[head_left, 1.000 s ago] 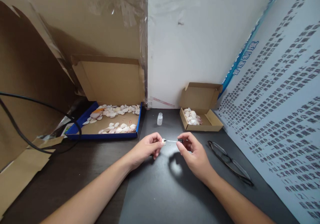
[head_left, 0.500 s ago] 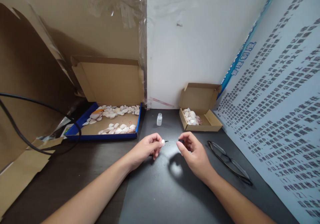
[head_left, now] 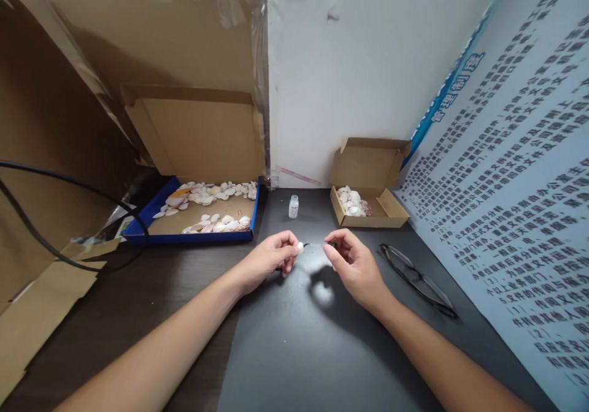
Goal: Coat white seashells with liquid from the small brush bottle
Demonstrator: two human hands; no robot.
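My left hand (head_left: 269,259) pinches a small white shell (head_left: 300,247) between thumb and fingertips above the dark mat. My right hand (head_left: 354,268) is closed on a brush cap (head_left: 333,246), a black cap with a thin pale stem and a dark tip. The stem points left, and its tip is close to the shell; whether they touch I cannot tell. Beyond my hands stands a small clear bottle (head_left: 293,208), upright and uncapped, with whitish contents.
A blue-edged box (head_left: 193,238) with many shells lies at the left. On the right, a smaller cardboard box (head_left: 375,221) holds white shells. Black-framed glasses (head_left: 418,277) rest right of my right hand. A black cable (head_left: 55,249) loops at far left. Walls and a printed sheet (head_left: 519,173) enclose the table.
The whole scene sits slightly higher in the picture. My right fingers now cover more of the black cap. Both hands keep about the same distance apart, and the shell stays in my left hand.
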